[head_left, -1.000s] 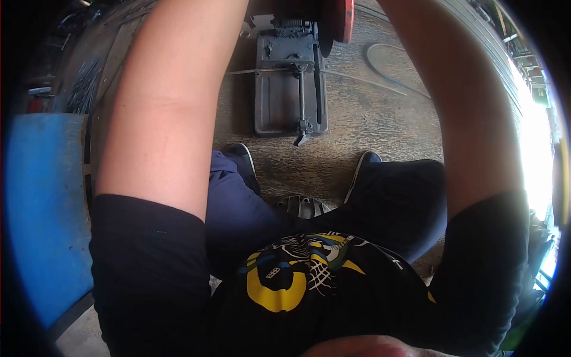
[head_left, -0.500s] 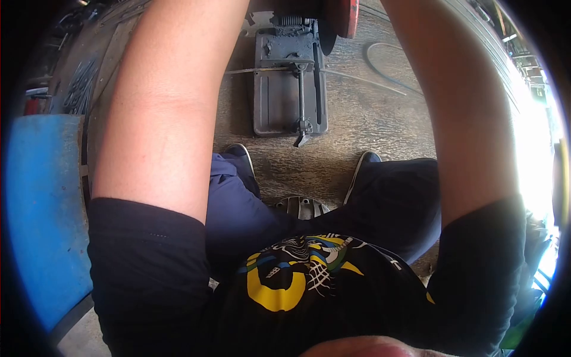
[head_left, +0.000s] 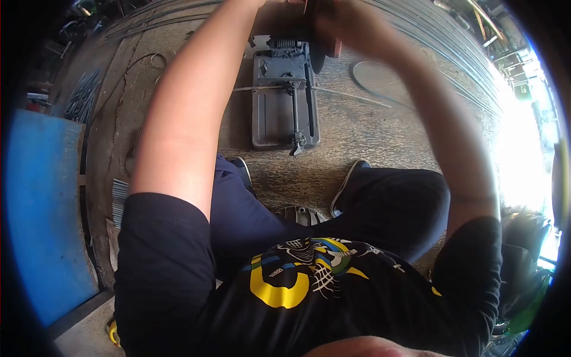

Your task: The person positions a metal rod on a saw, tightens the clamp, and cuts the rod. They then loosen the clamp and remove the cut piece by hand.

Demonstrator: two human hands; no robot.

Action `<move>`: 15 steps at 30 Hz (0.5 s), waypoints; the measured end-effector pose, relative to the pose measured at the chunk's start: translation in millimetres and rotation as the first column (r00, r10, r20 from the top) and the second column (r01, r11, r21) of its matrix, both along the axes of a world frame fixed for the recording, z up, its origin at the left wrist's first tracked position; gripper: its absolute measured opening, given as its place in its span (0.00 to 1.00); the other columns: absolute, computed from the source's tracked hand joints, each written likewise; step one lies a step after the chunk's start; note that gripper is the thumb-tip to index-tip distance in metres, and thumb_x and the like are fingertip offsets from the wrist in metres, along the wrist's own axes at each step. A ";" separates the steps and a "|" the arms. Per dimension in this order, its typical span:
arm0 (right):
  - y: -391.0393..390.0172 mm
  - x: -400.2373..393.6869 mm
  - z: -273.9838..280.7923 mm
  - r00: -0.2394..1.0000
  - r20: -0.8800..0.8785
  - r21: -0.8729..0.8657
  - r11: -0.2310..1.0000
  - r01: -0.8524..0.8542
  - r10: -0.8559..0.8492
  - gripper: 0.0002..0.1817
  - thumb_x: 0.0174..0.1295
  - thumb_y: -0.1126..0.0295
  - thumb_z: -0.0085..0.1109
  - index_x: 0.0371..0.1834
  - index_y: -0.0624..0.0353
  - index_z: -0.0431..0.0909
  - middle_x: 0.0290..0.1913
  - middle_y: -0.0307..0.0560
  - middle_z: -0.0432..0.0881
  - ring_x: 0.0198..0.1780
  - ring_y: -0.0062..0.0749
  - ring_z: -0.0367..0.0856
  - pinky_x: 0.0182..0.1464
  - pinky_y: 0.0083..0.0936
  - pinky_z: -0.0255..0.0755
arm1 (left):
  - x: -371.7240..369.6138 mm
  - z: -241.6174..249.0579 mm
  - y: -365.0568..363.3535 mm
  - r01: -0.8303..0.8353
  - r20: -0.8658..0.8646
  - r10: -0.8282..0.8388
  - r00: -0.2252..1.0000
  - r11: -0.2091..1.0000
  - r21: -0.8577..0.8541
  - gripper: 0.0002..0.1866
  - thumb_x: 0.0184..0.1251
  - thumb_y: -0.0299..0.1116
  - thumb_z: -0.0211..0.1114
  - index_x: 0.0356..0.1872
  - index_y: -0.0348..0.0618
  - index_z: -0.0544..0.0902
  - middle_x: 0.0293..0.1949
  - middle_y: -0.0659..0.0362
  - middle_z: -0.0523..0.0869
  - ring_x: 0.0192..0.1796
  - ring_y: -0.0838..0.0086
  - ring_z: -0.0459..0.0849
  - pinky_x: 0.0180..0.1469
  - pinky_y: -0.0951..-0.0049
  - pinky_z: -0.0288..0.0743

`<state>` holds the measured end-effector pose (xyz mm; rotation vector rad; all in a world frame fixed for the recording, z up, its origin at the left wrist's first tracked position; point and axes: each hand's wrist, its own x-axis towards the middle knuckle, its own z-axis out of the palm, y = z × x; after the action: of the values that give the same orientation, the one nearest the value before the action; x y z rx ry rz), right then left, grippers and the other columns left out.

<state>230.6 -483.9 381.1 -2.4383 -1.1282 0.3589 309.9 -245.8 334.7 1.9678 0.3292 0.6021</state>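
The right hand (head_left: 351,28) is at the cut-off saw (head_left: 281,74) and the left hand (head_left: 260,2) mostly out of view, their grips impossible to tell, while the thin rod (head_left: 351,96), bodyward of both, could jerk loose if the clamp screw (head_left: 295,113) is slack

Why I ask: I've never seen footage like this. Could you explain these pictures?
A person works bare-handed, and every picture comes from one camera worn on the head, looking forward and down. On the brown floor sits a dark machine, apparently a cutting saw, with a round disc. A thin rod lies across it. More rods lie at the left, beyond a blue panel. The right hand is blurred at the machine's upper part, so its grip is unclear. The left arm runs to the top edge, so its grip can't be seen.
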 end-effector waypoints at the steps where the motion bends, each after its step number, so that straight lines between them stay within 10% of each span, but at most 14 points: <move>1: -9.9 -62.0 11.5 0.965 0.150 -0.182 0.966 -0.185 0.214 0.17 0.69 0.58 0.47 0.50 0.58 0.76 0.43 0.55 0.83 0.48 0.41 0.82 0.51 0.42 0.75 | -22.6 3.3 0.6 -0.036 -0.031 0.038 0.999 0.997 0.071 0.20 0.63 0.47 0.55 0.39 0.38 0.83 0.39 0.49 0.87 0.41 0.54 0.85 0.46 0.58 0.76; 3: -14.5 -110.9 -31.4 0.917 -0.168 -0.379 0.835 -0.399 0.363 0.18 0.67 0.59 0.46 0.51 0.60 0.76 0.42 0.57 0.83 0.47 0.48 0.82 0.51 0.42 0.74 | -41.8 -18.3 2.9 -0.432 0.210 0.402 0.891 0.894 0.123 0.21 0.64 0.47 0.56 0.41 0.41 0.85 0.41 0.45 0.87 0.46 0.54 0.85 0.49 0.56 0.76; 6: -9.4 -131.6 -146.1 0.713 -0.522 -0.482 0.528 -0.699 0.468 0.21 0.67 0.56 0.46 0.51 0.62 0.77 0.40 0.60 0.83 0.45 0.51 0.83 0.47 0.44 0.76 | -106.4 -48.5 -16.5 -0.500 0.159 0.538 0.828 0.836 -0.226 0.20 0.58 0.35 0.61 0.46 0.27 0.76 0.42 0.41 0.83 0.37 0.55 0.84 0.44 0.57 0.78; 8: -3.3 -125.9 -214.7 0.629 -0.777 -0.495 0.598 -0.630 0.019 0.25 0.66 0.53 0.47 0.53 0.64 0.78 0.48 0.62 0.81 0.43 0.45 0.83 0.45 0.39 0.79 | -141.3 -92.9 -48.5 -0.621 0.117 0.689 0.715 0.703 -0.347 0.18 0.60 0.34 0.58 0.45 0.27 0.78 0.50 0.36 0.81 0.51 0.48 0.82 0.54 0.54 0.74; 11: -14.4 -110.1 -314.6 0.749 -0.629 -0.561 0.788 -0.253 -0.208 0.28 0.71 0.50 0.39 0.46 0.67 0.80 0.41 0.60 0.83 0.44 0.49 0.84 0.35 0.47 0.78 | -174.0 -223.4 -70.9 -0.503 -0.307 0.484 0.820 0.864 0.019 0.21 0.60 0.38 0.56 0.44 0.26 0.80 0.47 0.32 0.81 0.54 0.47 0.81 0.54 0.55 0.74; 15: -25.7 -101.0 -386.7 0.900 -0.436 -0.463 0.862 -0.208 -0.017 0.32 0.72 0.47 0.38 0.44 0.69 0.80 0.41 0.62 0.83 0.46 0.50 0.83 0.38 0.46 0.78 | -231.9 -261.2 -117.5 0.131 -0.843 -0.056 0.535 0.991 0.018 0.24 0.61 0.45 0.57 0.44 0.30 0.83 0.51 0.36 0.80 0.58 0.48 0.78 0.60 0.58 0.72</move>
<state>129.6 -509.7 -5.6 -2.5253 -1.0520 1.3009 78.0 -363.3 73.5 2.2203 0.7946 -0.5004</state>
